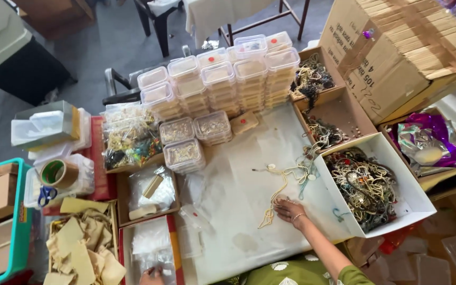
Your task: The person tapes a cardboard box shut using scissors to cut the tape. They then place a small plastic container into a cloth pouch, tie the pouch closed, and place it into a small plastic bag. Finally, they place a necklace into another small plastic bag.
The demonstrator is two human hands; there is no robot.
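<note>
Necklace [278, 184] laid out on table [238, 211].
It was pinned flat at five o'clock by spread right-hand fingers [287, 207]; left hand [151, 275] fingers' state could not be told.

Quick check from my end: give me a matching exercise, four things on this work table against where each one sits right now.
Things:
1. roll of brown tape
2. blue-handled scissors
3. stacked clear lidded boxes
4. white box of tangled necklaces

Places:
A. far middle of the table
B. right of the right hand
C. left side, just above the scissors
D. left side, just below the tape

Pairs: 1-C, 2-D, 3-A, 4-B
</note>
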